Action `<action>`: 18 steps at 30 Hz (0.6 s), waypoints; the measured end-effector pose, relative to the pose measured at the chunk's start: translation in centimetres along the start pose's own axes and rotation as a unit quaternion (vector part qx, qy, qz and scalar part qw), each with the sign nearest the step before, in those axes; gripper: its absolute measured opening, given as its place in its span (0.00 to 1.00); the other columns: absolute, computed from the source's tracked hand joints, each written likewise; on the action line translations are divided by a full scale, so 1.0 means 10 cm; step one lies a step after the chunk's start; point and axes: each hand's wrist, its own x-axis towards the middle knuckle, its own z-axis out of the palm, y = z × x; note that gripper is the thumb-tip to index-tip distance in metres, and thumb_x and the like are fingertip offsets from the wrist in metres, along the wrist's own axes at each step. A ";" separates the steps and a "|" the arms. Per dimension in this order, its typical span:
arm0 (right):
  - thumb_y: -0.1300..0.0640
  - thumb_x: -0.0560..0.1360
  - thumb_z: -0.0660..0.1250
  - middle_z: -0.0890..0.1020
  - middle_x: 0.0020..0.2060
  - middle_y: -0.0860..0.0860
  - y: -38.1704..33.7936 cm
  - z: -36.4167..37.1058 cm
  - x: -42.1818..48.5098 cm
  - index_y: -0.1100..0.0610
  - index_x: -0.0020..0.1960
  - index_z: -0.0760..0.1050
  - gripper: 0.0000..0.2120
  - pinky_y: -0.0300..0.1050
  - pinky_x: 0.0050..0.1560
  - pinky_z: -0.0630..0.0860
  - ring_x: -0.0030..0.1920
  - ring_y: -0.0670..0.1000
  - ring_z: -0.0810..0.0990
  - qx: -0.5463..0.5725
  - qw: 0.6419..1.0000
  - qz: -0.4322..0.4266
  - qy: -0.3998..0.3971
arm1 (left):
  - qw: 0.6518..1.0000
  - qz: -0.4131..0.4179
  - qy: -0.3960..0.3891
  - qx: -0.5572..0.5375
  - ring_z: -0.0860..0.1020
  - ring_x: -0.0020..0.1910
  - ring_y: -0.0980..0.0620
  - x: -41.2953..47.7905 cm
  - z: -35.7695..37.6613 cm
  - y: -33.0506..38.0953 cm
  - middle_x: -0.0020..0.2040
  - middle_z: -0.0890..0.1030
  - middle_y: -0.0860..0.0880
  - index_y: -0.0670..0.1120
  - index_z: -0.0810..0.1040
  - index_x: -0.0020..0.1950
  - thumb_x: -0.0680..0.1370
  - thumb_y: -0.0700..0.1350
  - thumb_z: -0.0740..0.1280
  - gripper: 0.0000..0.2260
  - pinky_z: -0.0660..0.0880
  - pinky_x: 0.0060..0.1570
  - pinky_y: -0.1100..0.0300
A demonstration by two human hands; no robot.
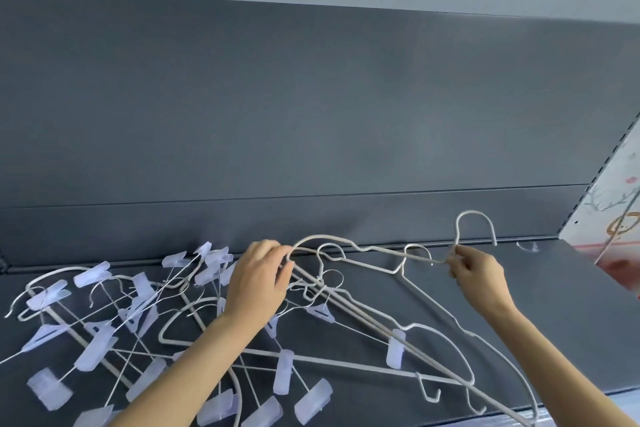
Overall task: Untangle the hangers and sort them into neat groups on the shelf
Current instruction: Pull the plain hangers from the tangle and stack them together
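**Forearms in from bottom edge, both hands on one hanger**

Forearms (pixel 194 367) cross over the pile on the shelf (pixel 561 315).

- Left hand (pixel 258 279): fingers curled round the left shoulder bend of a white wire hanger (pixel 474 212), knuckles up.
- Right hand (pixel 479 274): fingertips pinch the same hanger at the neck, just below the hook. Other fingers loosely curled.
- Hanger sits between the hands near the back of the shelf, hook pointing up against the grey back panel (pixel 311 114). Its lower wire runs into the tangle by the left hand; can't tell if it's free.
- Clip hangers (pixel 97 350): a crossed heap with translucent clips, covering the left half of the shelf and running under the left forearm.
- Plain hangers (pixel 381 328): several overlapping, lying diagonally from the centre to the front right edge, with a few clips mixed in.
- Far right: slotted upright (pixel 620 146), patterned sheet (pixel 616 218) beyond it.
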 end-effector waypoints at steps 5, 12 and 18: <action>0.64 0.74 0.59 0.71 0.26 0.55 -0.21 0.20 -0.04 0.64 0.34 0.70 0.11 0.37 0.29 0.63 0.30 0.53 0.63 0.006 0.997 -0.057 -0.059 | 0.996 0.079 -0.023 0.023 0.81 0.49 0.48 0.15 0.04 0.16 0.49 0.83 0.48 0.43 0.80 0.54 0.74 0.46 0.63 0.13 0.77 0.50 0.54; 0.64 0.75 0.58 0.69 0.24 0.52 -0.54 0.41 -0.12 0.55 0.29 0.65 0.16 0.36 0.26 0.62 0.25 0.47 0.60 0.038 0.985 -0.112 -0.127 | 0.987 -0.020 -0.126 -0.100 0.79 0.44 0.48 0.17 0.12 0.17 0.44 0.84 0.48 0.48 0.82 0.51 0.76 0.54 0.57 0.16 0.76 0.48 0.52; 0.57 0.77 0.60 0.77 0.30 0.53 -0.34 0.44 0.00 0.62 0.32 0.74 0.16 0.42 0.38 0.69 0.32 0.49 0.72 0.058 0.977 -0.024 -0.203 | 0.981 -0.065 -0.161 -0.089 0.79 0.42 0.50 0.08 0.04 -0.22 0.41 0.84 0.49 0.46 0.83 0.49 0.77 0.45 0.64 0.08 0.74 0.49 0.55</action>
